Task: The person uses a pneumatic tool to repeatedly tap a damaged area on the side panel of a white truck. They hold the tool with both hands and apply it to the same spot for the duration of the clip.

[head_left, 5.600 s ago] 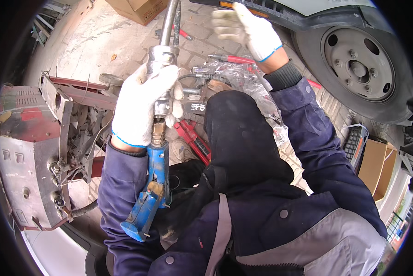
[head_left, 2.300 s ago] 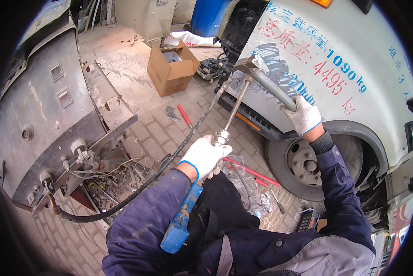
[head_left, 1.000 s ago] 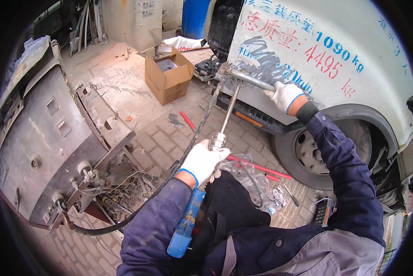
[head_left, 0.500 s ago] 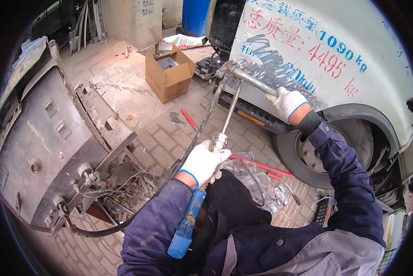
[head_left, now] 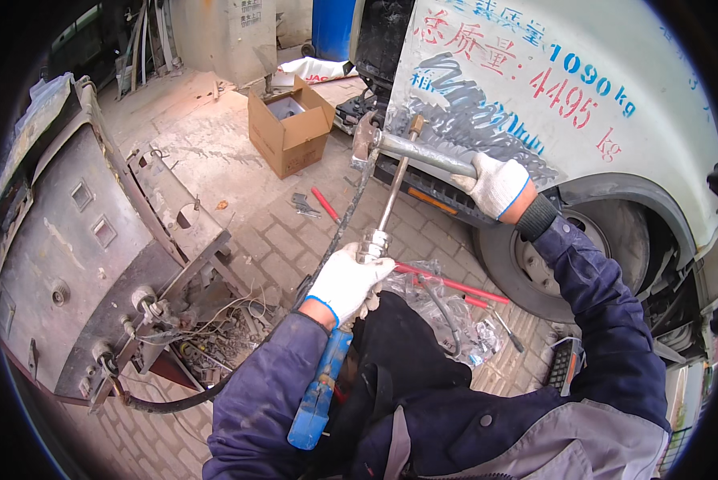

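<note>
My right hand (head_left: 497, 186), in a white knit glove with a blue cuff, is closed round the handle of a hammer (head_left: 431, 156). The rusty hammer head (head_left: 363, 140) points left, and its handle crosses the upper part of a thin metal rod (head_left: 395, 190); I cannot tell whether they touch. The rod has a brass-coloured tip and ends below in a thick silver collar (head_left: 374, 245). My gloved left hand (head_left: 348, 280) is wrapped round the tool just under that collar. A scuffed blue grip-like part (head_left: 321, 392) sticks out below the left hand.
A white truck cab (head_left: 527, 88) with a wheel (head_left: 551, 264) stands at the right. At left is a large worn metal panel (head_left: 79, 248) with a black hose (head_left: 175, 404). An open cardboard box (head_left: 299, 144), red-handled tool (head_left: 455, 285) and clear plastic wrap (head_left: 463, 328) lie on the paving.
The hammer has shifted left and slightly down, so the rod's brass tip now shows above its handle. My left hand keeps its hold, and the whole view has shifted slightly.
</note>
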Action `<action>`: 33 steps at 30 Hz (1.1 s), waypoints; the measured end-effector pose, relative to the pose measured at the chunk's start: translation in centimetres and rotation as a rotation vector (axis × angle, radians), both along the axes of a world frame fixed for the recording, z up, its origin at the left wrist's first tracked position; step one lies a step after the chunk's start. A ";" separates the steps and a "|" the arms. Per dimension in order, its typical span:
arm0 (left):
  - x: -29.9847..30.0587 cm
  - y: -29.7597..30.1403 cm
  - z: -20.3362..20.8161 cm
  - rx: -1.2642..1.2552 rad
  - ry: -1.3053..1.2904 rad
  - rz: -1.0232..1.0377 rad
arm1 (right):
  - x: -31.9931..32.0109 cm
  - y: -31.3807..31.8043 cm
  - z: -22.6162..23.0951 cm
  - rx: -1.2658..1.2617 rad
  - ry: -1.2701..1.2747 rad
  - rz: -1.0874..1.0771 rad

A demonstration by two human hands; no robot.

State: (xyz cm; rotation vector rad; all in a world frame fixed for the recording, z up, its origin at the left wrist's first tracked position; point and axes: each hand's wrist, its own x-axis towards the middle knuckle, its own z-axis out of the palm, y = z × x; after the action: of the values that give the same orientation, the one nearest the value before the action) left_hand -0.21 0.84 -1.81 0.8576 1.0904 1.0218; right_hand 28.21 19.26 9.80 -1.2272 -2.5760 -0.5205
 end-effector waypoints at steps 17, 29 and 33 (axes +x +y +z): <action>-0.1 -0.1 -0.1 0.001 0.019 -0.007 | -0.7 0.1 1.6 0.042 -0.142 -0.169; 0.0 -0.3 -0.4 0.006 0.017 0.002 | 0.1 0.3 2.7 0.034 -0.077 -0.256; 0.0 -0.3 0.1 -0.014 0.051 0.006 | 1.6 -2.1 1.6 0.138 0.006 0.102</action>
State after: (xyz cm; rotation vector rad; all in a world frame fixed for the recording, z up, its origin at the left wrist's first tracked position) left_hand -0.26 0.56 -1.70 0.8731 1.1428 1.0011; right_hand 29.77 17.16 11.35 -1.0453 -2.5342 -0.6592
